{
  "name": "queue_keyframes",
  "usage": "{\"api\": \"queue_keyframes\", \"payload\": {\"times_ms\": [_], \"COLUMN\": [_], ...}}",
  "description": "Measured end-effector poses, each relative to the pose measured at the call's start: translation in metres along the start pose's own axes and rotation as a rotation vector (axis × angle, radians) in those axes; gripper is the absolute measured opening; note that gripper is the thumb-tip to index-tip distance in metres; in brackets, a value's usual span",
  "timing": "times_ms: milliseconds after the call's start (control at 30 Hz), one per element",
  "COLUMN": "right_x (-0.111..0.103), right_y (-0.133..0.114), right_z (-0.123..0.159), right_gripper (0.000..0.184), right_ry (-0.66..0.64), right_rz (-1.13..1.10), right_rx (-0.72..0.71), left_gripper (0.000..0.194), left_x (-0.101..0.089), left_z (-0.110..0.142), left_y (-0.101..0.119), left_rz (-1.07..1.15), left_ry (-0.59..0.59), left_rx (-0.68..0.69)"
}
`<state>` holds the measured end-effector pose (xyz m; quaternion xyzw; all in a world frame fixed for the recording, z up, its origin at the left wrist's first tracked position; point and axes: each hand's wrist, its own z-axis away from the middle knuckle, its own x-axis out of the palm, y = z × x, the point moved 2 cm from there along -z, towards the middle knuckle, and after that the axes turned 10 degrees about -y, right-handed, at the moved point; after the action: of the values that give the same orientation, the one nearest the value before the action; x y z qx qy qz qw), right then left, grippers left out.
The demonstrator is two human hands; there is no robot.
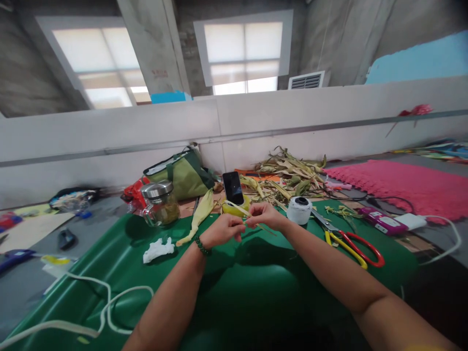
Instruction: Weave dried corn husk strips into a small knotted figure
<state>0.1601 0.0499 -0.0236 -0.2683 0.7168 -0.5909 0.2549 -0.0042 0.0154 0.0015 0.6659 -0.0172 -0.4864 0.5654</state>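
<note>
Fingers of the left hand (224, 230) and right hand (267, 216) meet, pinching a thin pale strip (237, 208) above a green-covered worktop (256, 297). A yellowish husk (202, 213) lies to their left; a phone (233, 188) stands just beyond; open-handled scissors (345, 239) rest at right, near a white roll (299, 214).

Your left hand (224, 230) and right hand (266, 216) pinch a pale strip (240, 210) over the green mat (252, 302) on your bench (25, 285); near the bench's far edge sit a green bag (190, 179) and heaped husks (288, 171).
</note>
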Motion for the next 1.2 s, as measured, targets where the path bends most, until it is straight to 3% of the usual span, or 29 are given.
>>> {"api": "queue_keyframes", "payload": {"times_ms": [233,400,567,667,800,967,1100,1200], "right_x": [-0.002,-0.003,-0.005,-0.005,-0.001,0.01,0.014,0.016], "right_y": [0.008,0.012,0.016,0.011,0.003,-0.01,-0.022,-0.027], "right_z": [-0.004,-0.006,-0.005,-0.002,0.006,0.018,0.024,0.026], "right_gripper": [0.029,0.031,0.04,0.042,0.034,0.021,0.014,0.01], "right_ry": [0.126,0.165,0.066,-0.031,-0.062,-0.035,0.052,0.038], "right_rz": [-0.168,-0.141,-0.173,-0.177,-0.056,0.279,0.561,0.645], "right_rx": [-0.024,0.012,0.138,0.088,0.047,0.012,-0.026,-0.034], "left_gripper": [0.028,0.027,0.03,0.027,0.03,0.036,0.039,0.043], "left_x": [0.001,0.0,-0.005,-0.01,-0.014,-0.004,0.001,0.006], "left_z": [0.0,-0.002,-0.001,0.0,0.0,-0.005,-0.005,-0.006], "left_y": [0.001,-0.004,-0.012,-0.014,-0.01,-0.007,-0.009,-0.007], "left_rz": [0.082,0.09,0.021,-0.006,0.178,0.627,0.754,0.748], "left_ry": [0.009,0.006,-0.025,0.057,0.254,0.026,0.036,0.061], "left_rx": [0.018,-0.015,-0.072,-0.061,0.014,0.061,-0.01,-0.025]}}
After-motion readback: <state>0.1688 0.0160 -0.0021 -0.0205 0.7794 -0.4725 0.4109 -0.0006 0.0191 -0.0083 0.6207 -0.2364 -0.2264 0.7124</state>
